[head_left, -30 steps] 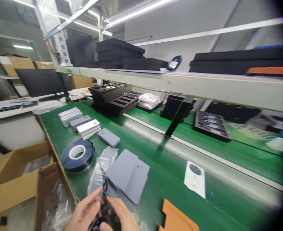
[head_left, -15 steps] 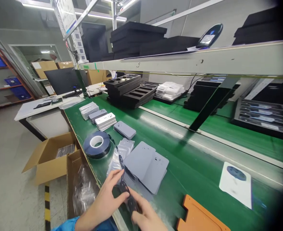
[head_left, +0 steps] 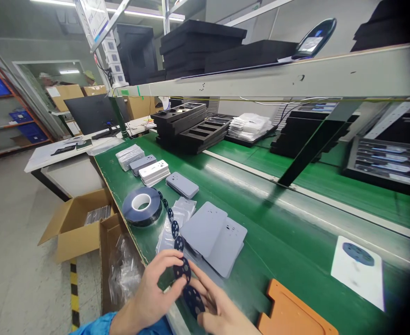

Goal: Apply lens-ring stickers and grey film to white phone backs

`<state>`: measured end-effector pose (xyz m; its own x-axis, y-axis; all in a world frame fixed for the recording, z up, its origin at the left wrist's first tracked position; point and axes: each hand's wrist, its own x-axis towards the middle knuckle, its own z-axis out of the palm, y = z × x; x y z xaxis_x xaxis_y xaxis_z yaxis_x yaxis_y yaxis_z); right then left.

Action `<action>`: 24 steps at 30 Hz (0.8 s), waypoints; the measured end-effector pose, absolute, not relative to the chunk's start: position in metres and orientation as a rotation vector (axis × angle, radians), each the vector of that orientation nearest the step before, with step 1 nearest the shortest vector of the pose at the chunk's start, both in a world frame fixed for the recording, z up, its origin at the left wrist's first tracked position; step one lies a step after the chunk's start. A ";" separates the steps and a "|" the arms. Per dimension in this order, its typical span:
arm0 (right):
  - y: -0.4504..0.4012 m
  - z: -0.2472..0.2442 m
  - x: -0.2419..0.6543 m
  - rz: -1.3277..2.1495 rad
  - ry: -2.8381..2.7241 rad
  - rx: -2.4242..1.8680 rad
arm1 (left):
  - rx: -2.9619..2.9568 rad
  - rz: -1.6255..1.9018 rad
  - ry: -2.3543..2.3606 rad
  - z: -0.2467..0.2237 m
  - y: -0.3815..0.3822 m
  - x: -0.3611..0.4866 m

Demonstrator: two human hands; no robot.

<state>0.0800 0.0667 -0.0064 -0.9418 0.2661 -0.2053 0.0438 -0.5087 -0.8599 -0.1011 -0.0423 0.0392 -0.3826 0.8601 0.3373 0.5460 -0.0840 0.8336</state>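
Note:
A strip of round black perforated pieces (head_left: 175,229) runs from a dark roll with a white core (head_left: 142,207) down to my hands. My left hand (head_left: 158,284) pinches the strip between thumb and fingers. Below and to the right, my right hand (head_left: 219,302) has its fingers closed around the strip's lower end. Just beyond the hands lie flat grey phone-shaped plates (head_left: 205,228), partly over clear plastic sleeves (head_left: 177,214). A white plate with a dark round piece (head_left: 358,274) lies at the right. An orange fixture (head_left: 292,311) sits at the front edge of view.
Small stacks of grey and white plates (head_left: 154,173) stand behind the roll. Black trays (head_left: 191,130) and white packets (head_left: 250,125) are farther back. A slanted dark post (head_left: 306,149) supports the overhead shelf (head_left: 261,77). Cardboard boxes (head_left: 77,242) stand at the left, below the table edge.
The view has shifted slightly. The strip has turned so its round faces show more clearly, and my right hand's fingers have spread a little along it.

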 end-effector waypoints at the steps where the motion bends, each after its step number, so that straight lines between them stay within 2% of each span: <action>1: 0.066 -0.009 0.080 2.580 -1.468 -0.483 | 1.567 1.402 1.856 0.039 -0.043 -0.099; 6: 0.063 -0.007 0.081 2.551 -1.494 -0.596 | 1.463 1.293 1.799 0.031 -0.033 -0.103; 13: 0.063 0.014 0.082 2.171 -1.763 -0.777 | 1.414 1.330 1.879 0.023 -0.028 -0.111; 18: 0.067 0.006 0.080 2.106 -1.827 -0.800 | 1.463 1.441 1.989 0.023 -0.033 -0.105; 24: 0.067 0.000 0.075 2.171 -1.572 -0.797 | 1.669 1.458 1.905 0.030 -0.042 -0.094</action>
<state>0.0755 0.0667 0.0000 -0.7834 0.5737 -0.2389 0.0479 -0.3275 -0.9436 -0.0941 -0.0422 0.0296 -0.3316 0.8441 0.4212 0.6274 -0.1361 0.7667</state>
